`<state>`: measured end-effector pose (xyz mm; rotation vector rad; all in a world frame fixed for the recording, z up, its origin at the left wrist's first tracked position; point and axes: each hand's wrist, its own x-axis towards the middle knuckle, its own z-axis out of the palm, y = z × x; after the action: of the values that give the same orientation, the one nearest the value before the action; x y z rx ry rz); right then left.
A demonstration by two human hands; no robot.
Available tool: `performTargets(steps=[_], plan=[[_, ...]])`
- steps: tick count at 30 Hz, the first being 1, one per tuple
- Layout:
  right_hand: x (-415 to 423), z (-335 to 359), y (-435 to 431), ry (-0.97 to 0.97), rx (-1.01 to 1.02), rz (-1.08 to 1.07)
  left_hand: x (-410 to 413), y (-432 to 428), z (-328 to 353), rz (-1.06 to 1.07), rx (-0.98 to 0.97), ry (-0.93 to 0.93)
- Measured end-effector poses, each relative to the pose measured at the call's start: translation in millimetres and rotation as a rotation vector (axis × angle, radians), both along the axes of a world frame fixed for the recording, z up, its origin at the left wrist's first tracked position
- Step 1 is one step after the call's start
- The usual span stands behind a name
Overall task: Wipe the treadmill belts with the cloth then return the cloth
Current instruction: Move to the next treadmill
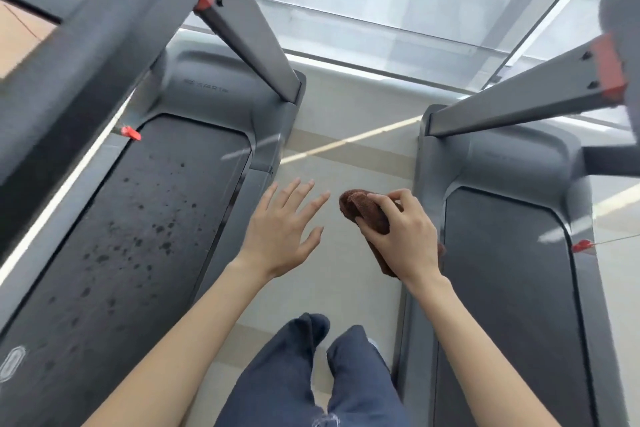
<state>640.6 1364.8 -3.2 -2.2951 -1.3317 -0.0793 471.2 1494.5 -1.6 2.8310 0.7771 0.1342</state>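
Two grey treadmills flank the floor strip where I stand. The left treadmill belt (138,225) is black and speckled with dark wet spots. The right treadmill belt (509,288) looks plain and dry. My right hand (401,239) grips a bunched brown cloth (363,210) in the air over the gap, close to the right treadmill's inner rail. My left hand (280,229) hovers beside it, fingers spread and holding nothing, just right of the left treadmill's side rail.
Slanted grey uprights (252,31) with red end caps rise from each treadmill's front. A red safety clip (130,132) hangs at the left belt, another red clip (583,246) at the right. Beige floor (346,163) runs between the machines; glass wall ahead. My legs stand below.
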Motion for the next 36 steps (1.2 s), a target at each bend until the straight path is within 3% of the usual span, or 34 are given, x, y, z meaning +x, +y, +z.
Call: performTargets(steps=[10,25,36], plan=[[-1.6,13.0,49.5,0.032,-0.032,0.242,-43.6,-4.2,3.2,0.277,0.007,0.029],[28.3,29.6,117.5,0.003,-0.14,0.769,-32.3,-36.5,6.0,0.847,0.0,-0.065],[-30.0,28.7,152.7,0.033,-0.17,0.986,-78.6,-56.0,3.6,0.997,-0.003,-0.042]])
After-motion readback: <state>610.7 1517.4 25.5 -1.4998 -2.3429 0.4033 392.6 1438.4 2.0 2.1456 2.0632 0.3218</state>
